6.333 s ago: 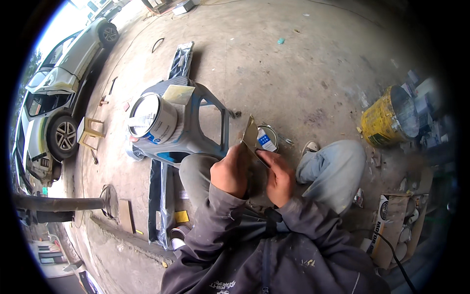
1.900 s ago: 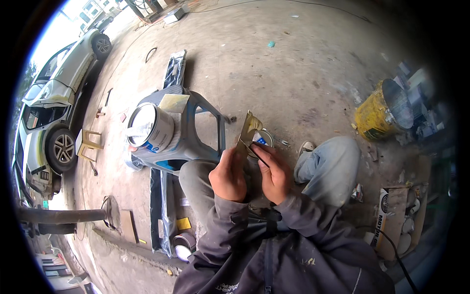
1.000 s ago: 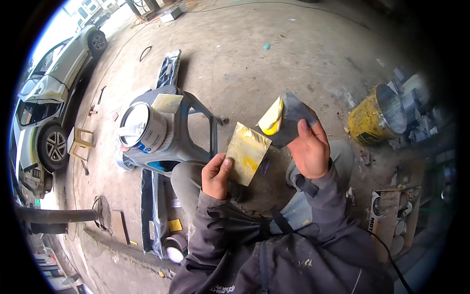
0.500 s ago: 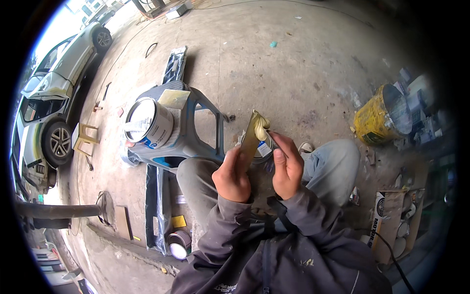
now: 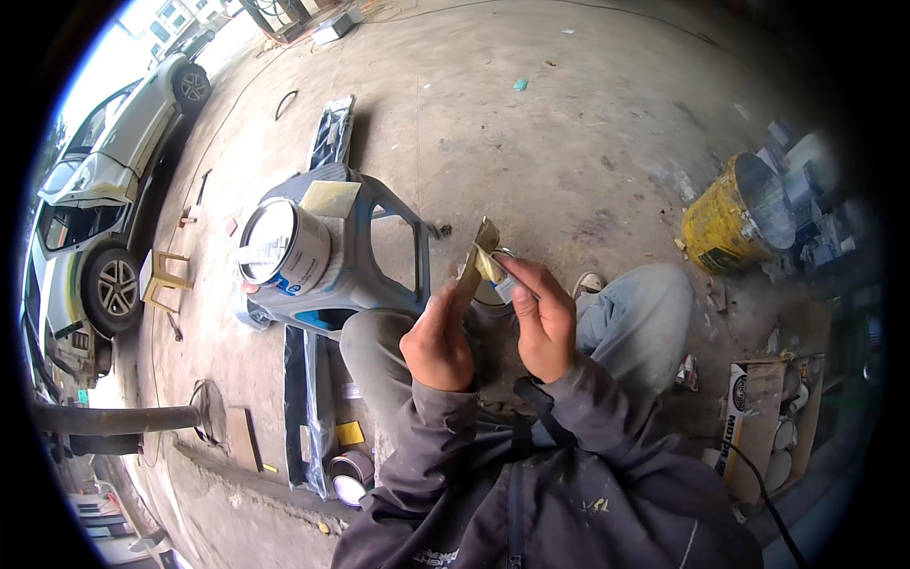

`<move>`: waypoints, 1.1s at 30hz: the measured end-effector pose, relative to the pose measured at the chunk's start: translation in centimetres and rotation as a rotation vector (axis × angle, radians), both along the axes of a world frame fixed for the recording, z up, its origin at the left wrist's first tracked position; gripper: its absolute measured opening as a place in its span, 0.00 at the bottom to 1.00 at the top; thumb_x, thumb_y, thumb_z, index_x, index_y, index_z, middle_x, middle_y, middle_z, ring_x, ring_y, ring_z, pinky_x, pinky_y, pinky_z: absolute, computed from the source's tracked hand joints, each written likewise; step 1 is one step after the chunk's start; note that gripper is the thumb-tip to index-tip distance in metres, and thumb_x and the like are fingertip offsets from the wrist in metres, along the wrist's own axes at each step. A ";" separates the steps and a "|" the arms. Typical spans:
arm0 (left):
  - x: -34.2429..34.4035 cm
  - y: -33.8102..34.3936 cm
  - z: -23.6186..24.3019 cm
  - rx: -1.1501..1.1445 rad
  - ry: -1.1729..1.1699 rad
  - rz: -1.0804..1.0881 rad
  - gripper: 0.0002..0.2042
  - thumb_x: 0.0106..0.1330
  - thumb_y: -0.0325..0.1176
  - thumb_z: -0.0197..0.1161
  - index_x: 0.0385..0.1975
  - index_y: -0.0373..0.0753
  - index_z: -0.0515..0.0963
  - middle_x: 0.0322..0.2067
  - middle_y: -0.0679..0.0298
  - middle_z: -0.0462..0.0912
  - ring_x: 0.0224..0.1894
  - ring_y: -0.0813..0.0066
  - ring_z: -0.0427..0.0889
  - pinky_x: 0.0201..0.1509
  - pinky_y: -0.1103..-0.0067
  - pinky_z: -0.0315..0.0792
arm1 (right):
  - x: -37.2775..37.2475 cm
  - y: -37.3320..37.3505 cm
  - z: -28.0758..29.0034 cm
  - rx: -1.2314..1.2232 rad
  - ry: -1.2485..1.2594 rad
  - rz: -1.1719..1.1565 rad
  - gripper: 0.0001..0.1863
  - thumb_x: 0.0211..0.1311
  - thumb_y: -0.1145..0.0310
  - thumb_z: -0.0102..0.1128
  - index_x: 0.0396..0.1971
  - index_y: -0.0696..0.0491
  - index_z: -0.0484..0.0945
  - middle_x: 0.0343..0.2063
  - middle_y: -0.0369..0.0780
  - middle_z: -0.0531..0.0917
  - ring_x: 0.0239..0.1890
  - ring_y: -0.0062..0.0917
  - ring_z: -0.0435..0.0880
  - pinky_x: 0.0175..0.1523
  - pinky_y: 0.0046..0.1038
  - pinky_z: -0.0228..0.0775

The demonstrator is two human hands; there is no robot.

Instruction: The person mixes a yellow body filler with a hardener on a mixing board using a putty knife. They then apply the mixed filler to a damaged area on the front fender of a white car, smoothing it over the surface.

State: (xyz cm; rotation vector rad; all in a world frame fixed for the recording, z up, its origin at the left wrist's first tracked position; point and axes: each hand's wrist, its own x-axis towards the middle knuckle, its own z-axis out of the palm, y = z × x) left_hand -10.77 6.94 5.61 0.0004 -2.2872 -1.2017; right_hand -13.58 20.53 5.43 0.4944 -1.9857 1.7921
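Observation:
My left hand [image 5: 441, 343] grips a thin, flat yellowish spreader plate [image 5: 465, 284], held tilted almost edge-on over my lap. My right hand [image 5: 545, 330] pinches a second thin flat scraper, mostly hidden by the fingers, with its edge against the plate. Pale yellow putty [image 5: 486, 260] sits where the two meet. Behind my hands, a round tin [image 5: 491, 308] stands partly hidden on the floor. At the left, a large white tin [image 5: 308, 248] stands on a grey-blue plastic stool [image 5: 365, 270], with a square putty-smeared sheet [image 5: 330, 199] beside it.
A battered yellow bucket [image 5: 711, 228] lies tilted at the right. Below it is a cardboard box [image 5: 754, 417] of used tins. An open tin [image 5: 351, 471] and plastic-wrapped strips [image 5: 308, 408] lie at lower left. A car [image 5: 114, 190] and a small yellow stool [image 5: 166, 282] stand far left.
The plate has turned more edge-on and moved slightly left. My right hand has shifted left with the scraper, which now meets the plate. The putty lump shows smaller.

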 end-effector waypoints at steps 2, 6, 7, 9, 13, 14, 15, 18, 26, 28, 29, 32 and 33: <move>-0.4 0.0 0.1 0.013 0.011 0.001 0.08 0.66 0.22 0.53 0.42 0.31 0.76 0.27 0.55 0.82 0.32 0.77 0.81 0.39 0.81 0.73 | 1.1 -0.6 -0.6 0.023 -0.037 0.001 0.14 0.68 0.75 0.47 0.50 0.58 0.76 0.44 0.46 0.80 0.45 0.36 0.81 0.50 0.28 0.71; -0.5 -0.7 0.9 0.123 0.000 0.008 0.08 0.68 0.24 0.54 0.41 0.30 0.77 0.28 0.60 0.82 0.32 0.80 0.79 0.39 0.82 0.72 | 1.3 0.2 -2.2 0.055 -0.091 0.083 0.14 0.69 0.75 0.47 0.50 0.58 0.76 0.45 0.46 0.80 0.45 0.34 0.82 0.50 0.27 0.71; -0.4 -1.3 0.8 0.246 -0.017 -0.031 0.07 0.68 0.25 0.54 0.41 0.30 0.77 0.28 0.62 0.81 0.32 0.80 0.79 0.39 0.83 0.72 | 1.0 1.0 -1.7 0.002 -0.115 0.088 0.14 0.70 0.73 0.46 0.51 0.59 0.75 0.46 0.45 0.80 0.47 0.31 0.81 0.52 0.26 0.70; -0.5 -3.0 0.3 0.494 -0.051 -0.115 0.07 0.69 0.26 0.55 0.40 0.30 0.76 0.29 0.64 0.80 0.32 0.80 0.77 0.38 0.84 0.70 | 0.1 2.6 0.8 -0.236 -0.277 0.109 0.17 0.72 0.71 0.45 0.55 0.62 0.70 0.50 0.43 0.78 0.51 0.26 0.77 0.57 0.25 0.66; -0.2 -3.8 -1.1 0.652 -0.275 -0.357 0.08 0.70 0.30 0.56 0.38 0.30 0.77 0.30 0.71 0.77 0.33 0.86 0.72 0.40 0.87 0.66 | -2.0 4.3 3.8 -0.754 -0.368 0.472 0.21 0.73 0.69 0.44 0.61 0.63 0.63 0.54 0.41 0.74 0.56 0.22 0.72 0.63 0.24 0.59; -0.1 -3.4 -1.2 0.718 -0.292 -0.369 0.09 0.70 0.30 0.56 0.39 0.30 0.77 0.31 0.70 0.78 0.35 0.86 0.72 0.42 0.87 0.66 | -1.9 3.9 3.9 -0.732 -0.388 0.512 0.21 0.73 0.69 0.44 0.61 0.63 0.63 0.54 0.41 0.75 0.56 0.22 0.72 0.63 0.24 0.59; -0.2 -2.8 -1.1 0.774 -0.293 -0.380 0.09 0.70 0.31 0.56 0.39 0.30 0.77 0.32 0.70 0.79 0.35 0.86 0.73 0.42 0.87 0.66 | -1.7 3.6 4.1 -0.706 -0.408 0.550 0.21 0.73 0.69 0.44 0.60 0.63 0.64 0.54 0.41 0.75 0.56 0.21 0.72 0.62 0.24 0.59; -0.3 -2.5 -1.5 0.911 -0.281 -0.414 0.11 0.70 0.32 0.55 0.42 0.29 0.77 0.35 0.67 0.81 0.38 0.84 0.75 0.44 0.86 0.67 | -0.8 2.8 0.6 -0.381 -0.407 0.426 0.20 0.72 0.67 0.46 0.58 0.62 0.68 0.51 0.39 0.77 0.54 0.19 0.72 0.60 0.22 0.61; 0.5 -1.3 -2.2 0.943 -0.085 -0.196 0.11 0.72 0.33 0.52 0.48 0.33 0.70 0.40 0.64 0.78 0.41 0.79 0.76 0.46 0.83 0.71 | 1.6 2.5 -1.7 -0.870 -0.662 0.207 0.13 0.70 0.71 0.48 0.49 0.59 0.74 0.41 0.37 0.80 0.45 0.22 0.78 0.52 0.25 0.68; 1.3 -0.1 -1.8 0.848 -0.092 -0.231 0.11 0.72 0.32 0.52 0.48 0.33 0.70 0.40 0.64 0.77 0.41 0.80 0.76 0.46 0.83 0.71 | 2.0 2.0 -3.7 -0.960 -0.754 0.194 0.11 0.68 0.70 0.52 0.47 0.57 0.74 0.43 0.36 0.79 0.46 0.20 0.77 0.54 0.23 0.67; 1.9 0.5 -1.9 0.798 -0.095 -0.245 0.11 0.72 0.31 0.52 0.48 0.32 0.70 0.39 0.64 0.77 0.40 0.80 0.75 0.46 0.83 0.70 | 1.9 2.0 -4.3 -1.031 -0.807 0.196 0.09 0.67 0.72 0.53 0.45 0.56 0.75 0.42 0.36 0.80 0.45 0.20 0.77 0.52 0.24 0.69; 2.5 0.9 -3.7 0.591 -0.154 -0.273 0.11 0.72 0.29 0.51 0.48 0.30 0.70 0.39 0.64 0.78 0.42 0.80 0.75 0.48 0.84 0.68 | 1.2 2.4 -4.9 -1.034 -0.775 0.196 0.09 0.69 0.71 0.51 0.45 0.56 0.75 0.41 0.36 0.80 0.44 0.21 0.78 0.48 0.25 0.70; 2.5 1.1 -4.0 0.518 -0.184 -0.284 0.11 0.72 0.29 0.51 0.48 0.30 0.70 0.39 0.64 0.78 0.42 0.80 0.75 0.49 0.84 0.67 | 1.0 2.6 -3.3 -1.017 -0.790 0.211 0.09 0.69 0.71 0.50 0.46 0.56 0.75 0.41 0.36 0.80 0.44 0.21 0.78 0.47 0.25 0.70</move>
